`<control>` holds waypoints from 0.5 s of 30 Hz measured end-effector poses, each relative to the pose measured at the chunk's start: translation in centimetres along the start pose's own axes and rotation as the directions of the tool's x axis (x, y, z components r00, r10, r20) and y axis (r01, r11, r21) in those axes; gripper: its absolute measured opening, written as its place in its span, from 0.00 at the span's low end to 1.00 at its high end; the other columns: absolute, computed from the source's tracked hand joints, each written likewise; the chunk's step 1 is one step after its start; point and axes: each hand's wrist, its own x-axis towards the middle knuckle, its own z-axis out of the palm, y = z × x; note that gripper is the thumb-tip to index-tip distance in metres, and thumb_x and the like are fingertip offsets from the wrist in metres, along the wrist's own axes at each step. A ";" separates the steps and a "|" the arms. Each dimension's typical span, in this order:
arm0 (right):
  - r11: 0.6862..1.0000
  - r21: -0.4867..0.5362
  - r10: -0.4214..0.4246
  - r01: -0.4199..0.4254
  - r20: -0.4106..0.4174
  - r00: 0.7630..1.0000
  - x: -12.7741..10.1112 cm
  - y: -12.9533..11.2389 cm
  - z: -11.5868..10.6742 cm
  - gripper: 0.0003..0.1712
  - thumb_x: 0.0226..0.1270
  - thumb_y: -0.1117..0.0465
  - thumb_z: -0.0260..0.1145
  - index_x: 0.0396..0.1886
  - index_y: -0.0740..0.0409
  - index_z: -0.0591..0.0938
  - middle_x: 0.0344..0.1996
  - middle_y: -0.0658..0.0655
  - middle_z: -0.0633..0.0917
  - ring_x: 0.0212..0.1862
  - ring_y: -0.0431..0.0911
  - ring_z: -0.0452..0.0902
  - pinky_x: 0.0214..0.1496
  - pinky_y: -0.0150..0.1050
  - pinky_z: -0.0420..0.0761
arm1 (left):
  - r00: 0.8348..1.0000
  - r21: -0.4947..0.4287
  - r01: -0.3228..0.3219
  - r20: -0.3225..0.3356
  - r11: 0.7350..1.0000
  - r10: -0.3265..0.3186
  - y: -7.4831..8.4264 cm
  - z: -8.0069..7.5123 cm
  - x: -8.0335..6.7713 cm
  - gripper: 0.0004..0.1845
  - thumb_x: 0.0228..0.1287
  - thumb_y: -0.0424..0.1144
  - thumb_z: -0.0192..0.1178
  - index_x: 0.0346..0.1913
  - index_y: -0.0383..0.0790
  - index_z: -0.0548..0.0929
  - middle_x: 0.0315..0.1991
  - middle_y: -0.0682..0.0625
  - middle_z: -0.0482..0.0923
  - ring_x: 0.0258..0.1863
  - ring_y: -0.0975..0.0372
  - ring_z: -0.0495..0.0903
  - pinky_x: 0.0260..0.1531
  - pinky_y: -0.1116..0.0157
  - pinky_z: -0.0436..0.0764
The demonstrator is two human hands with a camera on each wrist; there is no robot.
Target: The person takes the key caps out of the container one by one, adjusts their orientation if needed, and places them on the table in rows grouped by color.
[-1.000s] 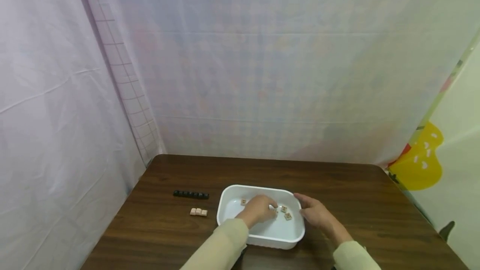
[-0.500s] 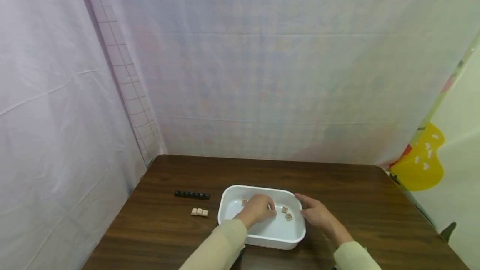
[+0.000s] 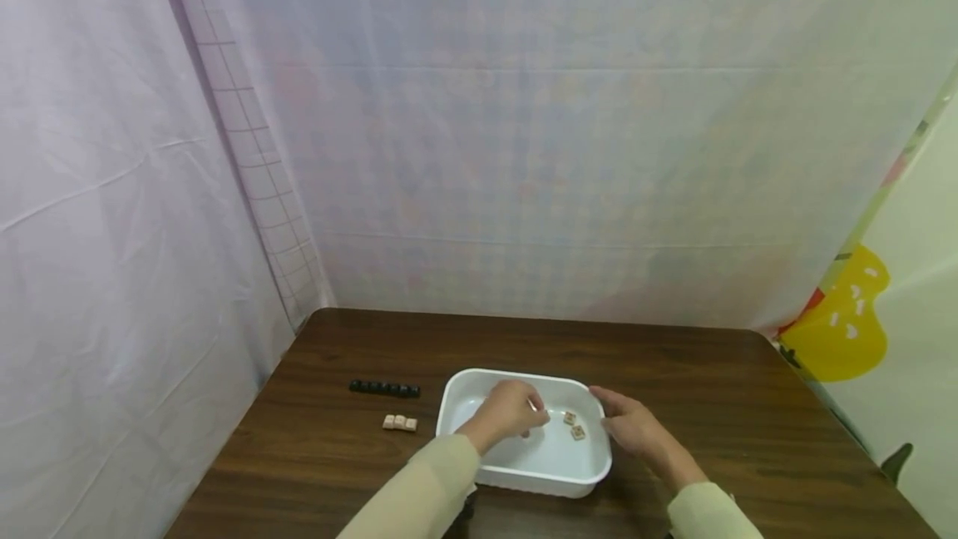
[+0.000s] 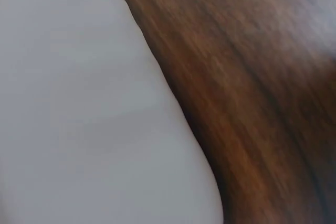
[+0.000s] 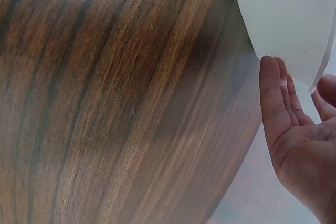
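Observation:
A white tray point(image 3: 554, 460) stands on the dark wooden table, with two cream keycaps point(image 3: 574, 427) lying stem side up at its right end. Over the tray floor is my left hand point(image 3: 505, 414), thumb and fingertips drawn together in a pinch on a keycap that they mostly hide. My right hand point(image 3: 634, 427) holds the tray's right end. In the right wrist view its fingers point(image 5: 271, 90) lie along the outer wall and its thumb is at the rim. The left wrist view shows only the tray wall point(image 4: 100, 108) and table.
Left of the tray, a row of several black keycaps point(image 3: 385, 388) lies behind a short row of three cream keycaps point(image 3: 400, 422). Pale curtains point(image 3: 524, 148) hang behind and beside the brown table point(image 3: 711, 406).
The keycap by my left fingertips has left its spot on the tray floor. My left hand has since shifted slightly left, covering another keycap at the left end. My right hand stays put.

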 end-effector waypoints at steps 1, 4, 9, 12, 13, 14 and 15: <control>1.000 -0.004 0.002 -0.002 0.001 1.000 0.0 0.0 0.0 0.37 0.56 0.74 0.58 0.70 0.70 0.67 0.63 0.75 0.72 0.60 0.63 0.71 0.59 0.58 0.73 | 1.000 -0.008 -0.002 -0.006 1.000 0.002 -0.1 -0.1 0.0 0.05 0.57 0.36 0.68 0.29 0.39 0.85 0.16 0.57 0.77 0.11 0.70 0.74 0.18 0.73 0.72; 1.000 -0.010 0.003 -0.003 0.006 1.000 0.0 -0.2 -0.1 0.37 0.56 0.74 0.58 0.70 0.70 0.68 0.63 0.75 0.72 0.60 0.64 0.71 0.60 0.59 0.72 | 1.000 -0.052 0.004 -0.015 0.999 -0.005 -0.4 -0.4 -0.1 0.04 0.59 0.36 0.67 0.31 0.38 0.85 0.18 0.56 0.80 0.12 0.67 0.77 0.17 0.72 0.73; 1.000 0.006 0.024 -0.024 0.013 1.000 0.1 -0.2 -0.1 0.36 0.57 0.74 0.58 0.70 0.69 0.68 0.63 0.76 0.72 0.58 0.62 0.73 0.57 0.56 0.75 | 0.999 -0.180 0.036 -0.001 0.983 -0.037 -0.7 -0.9 -0.4 0.04 0.59 0.33 0.68 0.31 0.37 0.84 0.19 0.48 0.82 0.13 0.63 0.78 0.14 0.70 0.75; 0.999 0.026 0.039 -0.039 0.019 0.999 0.1 -0.1 -0.1 0.35 0.59 0.74 0.57 0.70 0.69 0.67 0.63 0.76 0.71 0.57 0.61 0.73 0.54 0.54 0.78 | 0.999 -0.224 0.041 0.003 0.974 -0.041 -0.8 -1.0 -0.6 0.04 0.57 0.32 0.68 0.30 0.37 0.83 0.19 0.50 0.81 0.13 0.64 0.78 0.14 0.69 0.75; 0.999 0.033 0.043 -0.043 0.021 0.999 0.1 0.0 0.0 0.35 0.60 0.74 0.57 0.70 0.69 0.67 0.63 0.76 0.71 0.56 0.61 0.74 0.53 0.53 0.79 | 0.999 -0.229 0.037 0.002 0.973 -0.038 -0.8 -1.0 -0.6 0.04 0.57 0.32 0.68 0.30 0.37 0.83 0.19 0.52 0.81 0.13 0.64 0.77 0.14 0.70 0.75; 0.998 0.040 0.043 -0.044 0.022 0.999 0.1 0.0 0.0 0.35 0.60 0.75 0.56 0.70 0.69 0.67 0.63 0.76 0.71 0.56 0.60 0.74 0.52 0.52 0.80 | 0.999 -0.230 0.033 0.000 0.973 -0.034 -0.8 -1.0 -0.6 0.04 0.57 0.31 0.69 0.30 0.38 0.82 0.19 0.53 0.80 0.13 0.65 0.77 0.15 0.70 0.75; 0.998 0.045 0.045 -0.046 0.022 0.999 0.1 0.0 0.0 0.35 0.60 0.75 0.56 0.70 0.68 0.67 0.63 0.76 0.71 0.56 0.60 0.74 0.52 0.52 0.80 | 1.000 -0.230 0.025 -0.003 0.973 -0.027 -0.9 -1.0 -0.6 0.05 0.56 0.31 0.69 0.30 0.38 0.82 0.18 0.55 0.79 0.14 0.65 0.77 0.15 0.70 0.75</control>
